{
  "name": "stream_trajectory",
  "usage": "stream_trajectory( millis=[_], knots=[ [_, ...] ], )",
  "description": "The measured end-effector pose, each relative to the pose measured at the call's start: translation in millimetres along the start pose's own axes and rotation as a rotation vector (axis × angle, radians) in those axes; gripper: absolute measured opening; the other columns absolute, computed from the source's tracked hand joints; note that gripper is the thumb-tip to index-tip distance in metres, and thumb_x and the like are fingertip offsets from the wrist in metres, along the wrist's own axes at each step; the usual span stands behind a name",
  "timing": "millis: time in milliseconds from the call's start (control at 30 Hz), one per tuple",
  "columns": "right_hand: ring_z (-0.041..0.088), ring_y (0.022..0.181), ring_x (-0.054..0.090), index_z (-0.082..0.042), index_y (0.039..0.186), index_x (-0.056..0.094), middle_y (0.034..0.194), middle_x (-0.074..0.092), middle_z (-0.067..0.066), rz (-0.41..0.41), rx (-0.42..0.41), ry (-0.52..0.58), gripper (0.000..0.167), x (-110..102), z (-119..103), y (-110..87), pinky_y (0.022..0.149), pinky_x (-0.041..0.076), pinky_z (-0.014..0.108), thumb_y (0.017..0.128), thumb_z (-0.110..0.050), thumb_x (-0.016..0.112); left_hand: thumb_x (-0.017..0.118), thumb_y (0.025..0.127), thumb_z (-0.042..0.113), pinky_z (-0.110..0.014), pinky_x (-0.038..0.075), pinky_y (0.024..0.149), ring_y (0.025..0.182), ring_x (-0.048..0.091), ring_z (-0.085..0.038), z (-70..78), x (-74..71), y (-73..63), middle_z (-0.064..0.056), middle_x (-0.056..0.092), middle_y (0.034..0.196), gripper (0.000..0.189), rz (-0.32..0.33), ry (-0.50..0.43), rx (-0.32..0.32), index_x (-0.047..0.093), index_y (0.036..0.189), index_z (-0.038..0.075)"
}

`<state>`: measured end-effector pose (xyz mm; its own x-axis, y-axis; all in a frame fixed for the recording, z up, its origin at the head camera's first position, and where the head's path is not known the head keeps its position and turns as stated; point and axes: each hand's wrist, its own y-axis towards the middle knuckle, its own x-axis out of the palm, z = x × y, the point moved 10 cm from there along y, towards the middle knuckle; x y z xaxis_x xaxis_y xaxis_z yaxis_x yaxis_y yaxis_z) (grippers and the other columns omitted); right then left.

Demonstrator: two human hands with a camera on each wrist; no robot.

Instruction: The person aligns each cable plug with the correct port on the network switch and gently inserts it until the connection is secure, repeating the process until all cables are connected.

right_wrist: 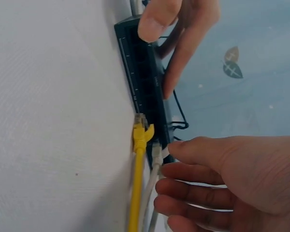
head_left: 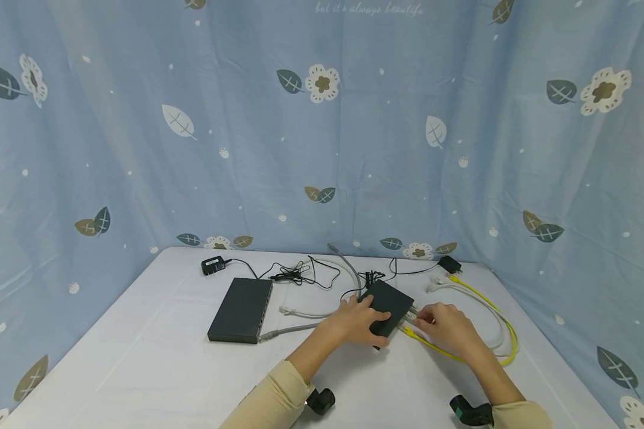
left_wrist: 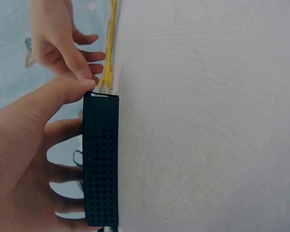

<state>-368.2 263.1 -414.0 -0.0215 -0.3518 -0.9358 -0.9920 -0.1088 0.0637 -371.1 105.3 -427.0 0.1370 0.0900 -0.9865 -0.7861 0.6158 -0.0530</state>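
In the head view, a small black network switch (head_left: pixel 393 302) sits on the white table, turned at an angle. My left hand (head_left: pixel 356 322) holds it, fingers spread over its top; the thumb (right_wrist: pixel 153 26) laps onto the port face in the right wrist view. The perforated side (left_wrist: pixel 101 159) faces the left wrist camera. At the other end of the port row, my right hand (right_wrist: pixel 208 179) pinches the plug of a white network cable (right_wrist: pixel 156 155) between thumb and fingertips. A yellow network cable (right_wrist: pixel 139 137) has its plug right at a port beside it.
A larger black switch (head_left: pixel 241 310) lies to the left. Grey cable (head_left: pixel 290 329) ends near it. Black power adapters (head_left: pixel 213 265) (head_left: pixel 450 264) with coiled cords (head_left: pixel 295 274) lie along the back. Yellow and white cables loop on the right, before a blue curtain (head_left: pixel 322 143).
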Motion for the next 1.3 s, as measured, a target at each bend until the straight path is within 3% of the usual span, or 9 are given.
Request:
stream_trajectory(
  millis=[400,833,1300],
  knots=[
    [0.01,0.066,0.056,-0.014,0.087,0.074,0.074,0.066,-0.006,-0.129,0.012,0.0,0.007,3,-6,-3.9,0.063,0.047,0.032,0.088,-0.02,0.07,0.062,0.085,0.065,-0.062,0.036,0.108,0.141,0.036,-0.047,-1.2,1.5,1.9,-0.011,0.034,0.159,0.063,0.015,0.012,0.003,0.048,0.142,0.045],
    [0.012,0.063,0.056,-0.016,0.084,0.073,0.072,0.065,-0.004,-0.218,-0.006,0.006,0.004,8,-10,-12.0,0.058,0.044,0.03,0.086,-0.02,0.074,0.063,0.085,0.064,-0.062,0.036,0.108,0.14,0.036,-0.048,-0.3,0.5,0.4,-0.011,0.035,0.159,0.062,0.018,0.011,0.002,0.049,0.142,0.044],
    [0.011,0.066,0.056,-0.016,0.081,0.073,0.073,0.065,-0.006,-0.234,0.0,-0.031,0.005,10,-8,-14.7,0.062,0.047,0.031,0.086,-0.016,0.074,0.063,0.085,0.065,-0.063,0.035,0.109,0.141,0.035,-0.048,-0.1,1.1,0.2,-0.011,0.033,0.159,0.063,0.019,0.002,-0.001,0.048,0.142,0.044]
  ],
)
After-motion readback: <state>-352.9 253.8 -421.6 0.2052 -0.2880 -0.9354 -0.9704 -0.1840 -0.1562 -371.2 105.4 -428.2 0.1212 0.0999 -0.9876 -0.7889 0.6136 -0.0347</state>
